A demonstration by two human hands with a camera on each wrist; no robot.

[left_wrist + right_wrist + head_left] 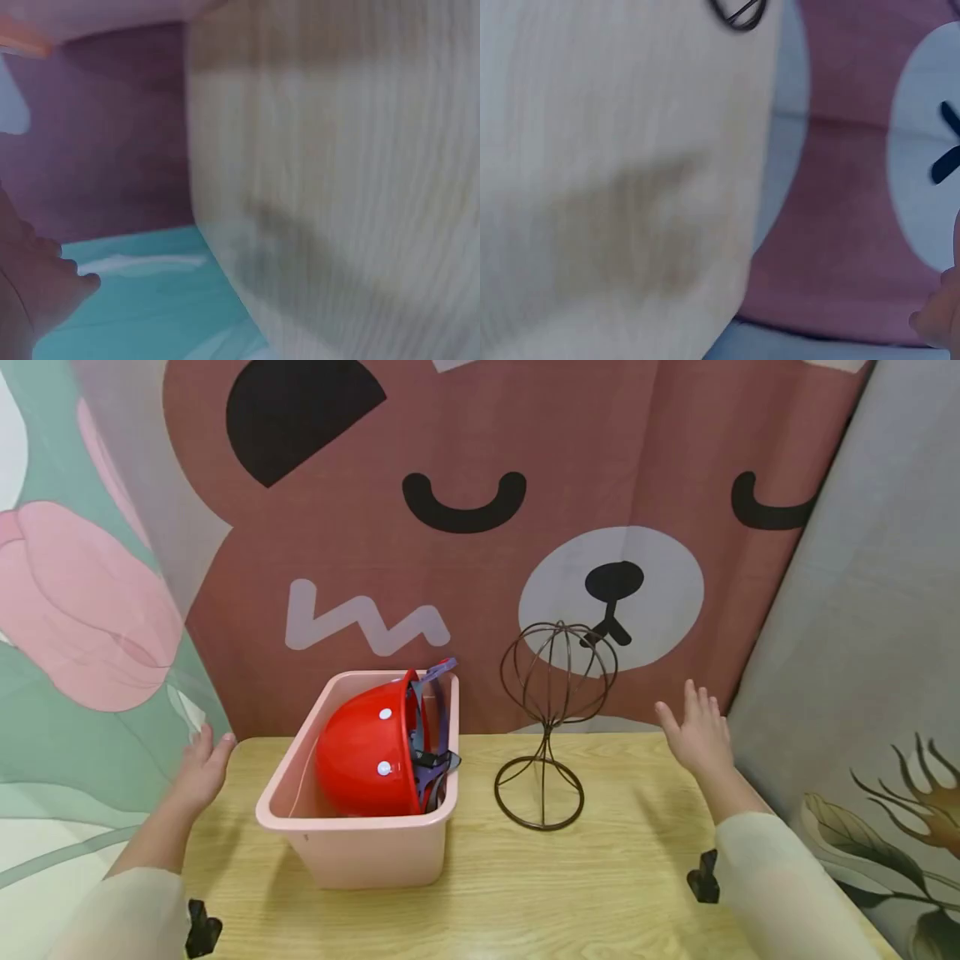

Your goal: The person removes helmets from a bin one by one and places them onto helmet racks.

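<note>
A red helmet with white dots lies on its side in a pink plastic bin. Its purple-grey straps and a black buckle face right, over the bin's rim. Right of the bin stands a dark wire stand with a round cage top and a ring base. My left hand is raised beside the bin's left side, apart from it, fingers extended. My right hand is held up to the right of the stand, fingers spread, touching nothing. Each wrist view shows only part of its hand.
The bin and stand share a light wood table. Behind it hangs a brown curtain with a bear face. A green floral curtain borders the left, a grey one the right.
</note>
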